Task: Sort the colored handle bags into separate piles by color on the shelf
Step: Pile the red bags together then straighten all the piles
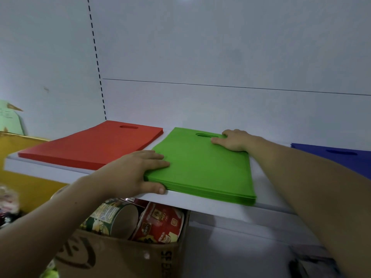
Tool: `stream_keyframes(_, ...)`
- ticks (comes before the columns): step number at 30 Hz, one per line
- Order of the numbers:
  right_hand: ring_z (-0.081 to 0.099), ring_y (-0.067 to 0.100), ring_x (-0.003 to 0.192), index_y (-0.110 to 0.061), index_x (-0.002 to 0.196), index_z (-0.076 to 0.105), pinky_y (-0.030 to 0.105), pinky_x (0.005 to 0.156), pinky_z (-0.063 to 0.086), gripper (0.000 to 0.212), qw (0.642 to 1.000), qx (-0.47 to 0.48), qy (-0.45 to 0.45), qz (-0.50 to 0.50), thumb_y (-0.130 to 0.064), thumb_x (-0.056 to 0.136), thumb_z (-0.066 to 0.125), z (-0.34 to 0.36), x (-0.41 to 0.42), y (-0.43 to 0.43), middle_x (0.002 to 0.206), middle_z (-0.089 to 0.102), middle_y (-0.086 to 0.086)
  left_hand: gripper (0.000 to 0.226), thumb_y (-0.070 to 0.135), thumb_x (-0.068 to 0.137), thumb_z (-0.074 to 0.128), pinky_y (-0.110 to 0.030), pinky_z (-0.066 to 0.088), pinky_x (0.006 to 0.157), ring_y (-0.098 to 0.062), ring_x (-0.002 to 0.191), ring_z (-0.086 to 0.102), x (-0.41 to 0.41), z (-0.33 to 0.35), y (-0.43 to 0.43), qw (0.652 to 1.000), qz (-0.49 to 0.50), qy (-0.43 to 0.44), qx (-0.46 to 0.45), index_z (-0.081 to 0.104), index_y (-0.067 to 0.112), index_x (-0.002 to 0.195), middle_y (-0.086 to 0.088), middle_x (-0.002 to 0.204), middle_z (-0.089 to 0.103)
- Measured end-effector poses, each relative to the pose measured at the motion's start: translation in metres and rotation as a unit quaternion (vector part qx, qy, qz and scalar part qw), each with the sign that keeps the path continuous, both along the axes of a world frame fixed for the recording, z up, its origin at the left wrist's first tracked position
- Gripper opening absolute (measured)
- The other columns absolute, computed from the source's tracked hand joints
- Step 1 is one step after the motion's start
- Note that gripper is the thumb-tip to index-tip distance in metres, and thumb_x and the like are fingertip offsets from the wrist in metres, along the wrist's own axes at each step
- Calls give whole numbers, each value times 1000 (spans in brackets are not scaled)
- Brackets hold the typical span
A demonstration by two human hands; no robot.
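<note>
Three flat piles of handle bags lie on the white shelf [200, 205]. The red pile [90, 146] is on the left, the green pile [202, 167] in the middle, and the blue pile [341, 157] at the right edge of view. My left hand [132, 171] rests at the green pile's near left corner, with straight fingers lying on top and the thumb against its front edge. My right hand [232, 140] lies flat on the pile's far right corner, its fingertips beside the handle cut-out.
Below the shelf stands a cardboard box [120, 257] holding instant-noodle tubs [158, 225]. Yellow material [18, 149] sits at the left, beyond the shelf end. The shelf's white back panel [220, 57] rises right behind the piles.
</note>
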State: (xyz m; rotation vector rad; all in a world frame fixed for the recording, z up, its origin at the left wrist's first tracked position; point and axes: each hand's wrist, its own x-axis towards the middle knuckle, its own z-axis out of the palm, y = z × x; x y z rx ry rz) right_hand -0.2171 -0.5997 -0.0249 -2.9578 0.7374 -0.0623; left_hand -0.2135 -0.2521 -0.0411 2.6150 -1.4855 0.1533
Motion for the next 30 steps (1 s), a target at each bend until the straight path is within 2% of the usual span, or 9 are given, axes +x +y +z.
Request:
stream_keyframes(4,33,32,136,-22,146,33,41,109,32,96,1000,-7,3,-1,-86,74,34,-3,1,3,150,33,11,117,101,45,9,-29,24,111,-6,136,31,-1,-1,1,1000,3,-15,-4,34,41,142,14,150,32)
stream_keyframes(9,28,32,139,-21,149,27,40,112,28,95,1000,7,-15,-10,-83,78,33,-1,-3,5,154,28,11,117,101,46,3,-29,25,111,-7,136,32,1,-3,1,1000,2,-23,-13,35,40,142,13,150,32)
stream_keyframes(13,19,34,142,-26,151,20,45,114,23,95,999,11,-39,-24,-84,77,32,6,-12,12,156,20,10,119,101,46,4,-31,22,112,-9,138,29,0,-1,2,1000,-8,-12,-12,31,38,144,10,152,30)
stream_keyframes(19,23,33,141,-27,150,24,46,113,26,92,999,9,-43,-23,-82,77,36,12,-39,40,155,22,9,125,100,44,-4,-35,21,113,-14,138,30,7,19,-2,999,0,13,-30,32,35,144,6,153,29)
stream_keyframes(21,24,32,141,-27,149,25,44,113,26,91,999,18,-46,-15,-81,78,37,13,-54,54,155,23,9,123,100,45,6,-33,22,112,-15,137,33,14,26,-10,999,9,35,-38,36,33,143,4,152,32)
stream_keyframes(23,25,31,141,-26,149,26,42,114,26,89,998,32,-47,-2,-79,80,38,16,-73,72,156,22,8,102,92,63,26,-32,24,110,-18,135,35,25,31,-20,998,19,46,-33,38,29,142,0,151,34)
stream_keyframes(25,24,27,142,-25,149,28,40,114,24,86,998,40,-43,10,-77,82,38,17,-94,90,156,22,7,73,66,84,44,-29,26,109,-22,134,37,39,32,-31,999,24,37,-10,38,24,143,-5,151,34)
stream_keyframes(26,23,26,143,-24,148,29,38,115,22,84,998,40,-38,16,-76,82,37,17,-104,99,157,22,7,67,57,88,48,-28,25,109,-22,135,36,45,32,-36,999,22,38,2,36,22,144,-6,151,34)
stream_keyframes(30,25,21,142,-28,146,34,37,115,22,81,997,58,-40,36,-75,81,40,14,-139,130,155,26,4,72,55,91,44,-34,15,115,-24,143,20,62,28,-55,997,21,54,44,22,19,149,-10,157,17)
